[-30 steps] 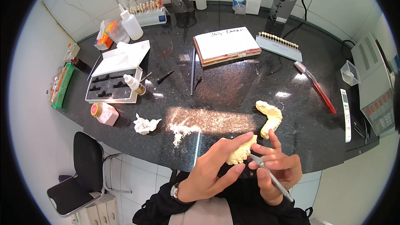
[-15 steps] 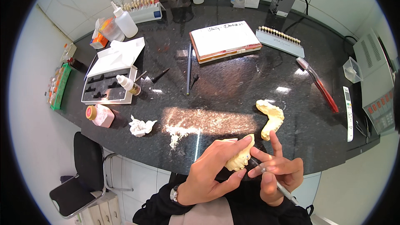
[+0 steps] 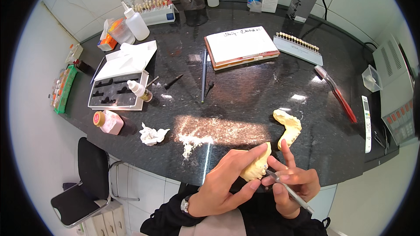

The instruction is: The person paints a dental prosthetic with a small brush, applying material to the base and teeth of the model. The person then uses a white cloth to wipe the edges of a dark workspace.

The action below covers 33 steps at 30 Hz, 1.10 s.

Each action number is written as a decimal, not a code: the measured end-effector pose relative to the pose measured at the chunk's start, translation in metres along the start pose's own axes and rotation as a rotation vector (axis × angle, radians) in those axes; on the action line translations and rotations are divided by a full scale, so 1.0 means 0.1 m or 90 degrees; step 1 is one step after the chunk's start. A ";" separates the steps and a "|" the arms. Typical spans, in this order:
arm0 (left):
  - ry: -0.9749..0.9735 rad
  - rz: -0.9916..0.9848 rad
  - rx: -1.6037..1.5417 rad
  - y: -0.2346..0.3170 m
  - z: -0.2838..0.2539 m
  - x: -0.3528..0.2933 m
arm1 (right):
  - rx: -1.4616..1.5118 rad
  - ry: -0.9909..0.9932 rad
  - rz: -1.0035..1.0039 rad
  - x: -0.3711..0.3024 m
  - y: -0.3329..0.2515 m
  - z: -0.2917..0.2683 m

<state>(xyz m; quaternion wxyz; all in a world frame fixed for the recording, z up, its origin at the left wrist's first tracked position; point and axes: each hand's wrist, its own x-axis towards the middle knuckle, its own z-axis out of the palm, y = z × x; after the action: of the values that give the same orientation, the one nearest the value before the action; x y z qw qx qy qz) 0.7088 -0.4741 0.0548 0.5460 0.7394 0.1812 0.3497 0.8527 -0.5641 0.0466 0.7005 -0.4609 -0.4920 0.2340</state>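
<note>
A pale yellow plaster dental model (image 3: 255,169) is held near the table's front edge by my left hand (image 3: 225,179), its thumb and fingers wrapped round the sides. In my right hand (image 3: 295,182) is a slim grey carving knife (image 3: 294,194), gripped like a pen. Its tip meets the model's right side, where small dark marks show. My right fingertips also rest close against the model. Beyond my right hand, a second curved yellow plaster model (image 3: 289,127) lies on the black table, just past my raised finger.
White shavings (image 3: 192,142) are scattered left of my hands, near crumpled tissue (image 3: 153,135) and a pink powder bottle (image 3: 108,122). An open instrument case (image 3: 116,91) stands farther left. A covered box (image 3: 240,46), a shade guide (image 3: 297,49) and a red toothbrush (image 3: 341,100) lie beyond.
The knife has tilted a little, and its tip sits slightly lower on the model. Both hands keep their grip. The whole view has shifted slightly.
</note>
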 end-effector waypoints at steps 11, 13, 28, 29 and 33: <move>-0.049 -0.027 0.011 0.02 -0.05 0.02 | 0.075 0.040 0.001 -0.04 0.03 0.02; -0.054 -0.023 0.027 0.04 -0.06 0.03 | 0.066 0.046 -0.027 -0.04 0.05 0.03; -0.039 -0.006 -0.088 0.15 -0.20 -0.07 | -0.464 -0.552 -0.116 1.69 -0.53 0.15; -0.069 -0.003 -0.065 0.21 -0.24 -0.05 | -0.489 -0.595 -0.151 1.85 -0.36 0.18; -0.140 0.024 -0.015 0.44 -0.44 -0.15 | -0.618 -0.807 -0.215 2.12 0.08 0.60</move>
<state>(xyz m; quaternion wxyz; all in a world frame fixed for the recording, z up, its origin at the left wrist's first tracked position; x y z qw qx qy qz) 0.6624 -0.4686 0.0979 0.5643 0.7702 0.1021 0.2791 0.8856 -0.3701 0.1453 0.0367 -0.4127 -0.9044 0.1022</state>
